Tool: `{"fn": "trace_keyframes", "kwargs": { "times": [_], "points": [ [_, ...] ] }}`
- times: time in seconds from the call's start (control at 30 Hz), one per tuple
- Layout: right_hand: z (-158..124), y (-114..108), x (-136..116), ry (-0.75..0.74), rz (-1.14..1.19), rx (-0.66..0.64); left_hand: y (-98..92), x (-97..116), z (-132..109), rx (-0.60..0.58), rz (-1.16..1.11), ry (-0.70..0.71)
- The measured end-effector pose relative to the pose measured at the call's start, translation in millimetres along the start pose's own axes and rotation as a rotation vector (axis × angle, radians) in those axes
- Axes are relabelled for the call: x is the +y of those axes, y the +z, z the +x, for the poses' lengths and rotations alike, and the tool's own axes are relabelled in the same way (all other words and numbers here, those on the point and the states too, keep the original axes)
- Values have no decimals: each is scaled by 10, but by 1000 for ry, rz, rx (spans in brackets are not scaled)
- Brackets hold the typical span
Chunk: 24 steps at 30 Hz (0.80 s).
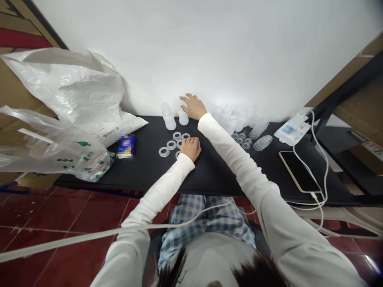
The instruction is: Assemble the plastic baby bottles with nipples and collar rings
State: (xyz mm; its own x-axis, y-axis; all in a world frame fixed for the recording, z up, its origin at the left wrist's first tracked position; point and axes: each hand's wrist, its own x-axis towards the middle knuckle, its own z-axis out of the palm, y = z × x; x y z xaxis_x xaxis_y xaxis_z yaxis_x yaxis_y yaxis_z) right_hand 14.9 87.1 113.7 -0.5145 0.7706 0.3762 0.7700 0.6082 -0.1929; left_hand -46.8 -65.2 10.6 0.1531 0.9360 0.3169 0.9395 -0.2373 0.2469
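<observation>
Right hand spread by domed bottle, left hand over translucent rings, grip unclear

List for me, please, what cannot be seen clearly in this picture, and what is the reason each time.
All in the head view:
Exact number of rings: the left hand covers some.
Top of the bottle at the right hand: partly behind the fingers.
Print on the blue pack: pixelated.
Separate pieces in the white pile: blurred together by glare.
Part of the clear bag: cut off by the left edge.
</observation>
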Motion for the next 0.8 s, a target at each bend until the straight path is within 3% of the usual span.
{"fn": "trace_keyframes", "kwargs": {
  "times": [0.2,0.27,0.37,0.5,0.67,0.73,0.8],
  "points": [
    [-292,-5,142,28,142,47,35,0,-28,50,-44,-66],
    [-502,-86,196,47,222,84,49,1,-31,111,-80,-98],
    [-909,-248,243,89,336,253,53,9,-12,270,-164,-95],
    [-1471,-455,324,263,597,449,27,42,62,469,-307,74],
    [-1965,-527,437,710,1089,463,-50,232,165,519,-548,423],
    [-2077,-489,435,750,1200,473,-101,364,214,523,-620,449],
    [-2138,-439,419,749,1247,509,-152,494,286,515,-695,361]
  ]
}}
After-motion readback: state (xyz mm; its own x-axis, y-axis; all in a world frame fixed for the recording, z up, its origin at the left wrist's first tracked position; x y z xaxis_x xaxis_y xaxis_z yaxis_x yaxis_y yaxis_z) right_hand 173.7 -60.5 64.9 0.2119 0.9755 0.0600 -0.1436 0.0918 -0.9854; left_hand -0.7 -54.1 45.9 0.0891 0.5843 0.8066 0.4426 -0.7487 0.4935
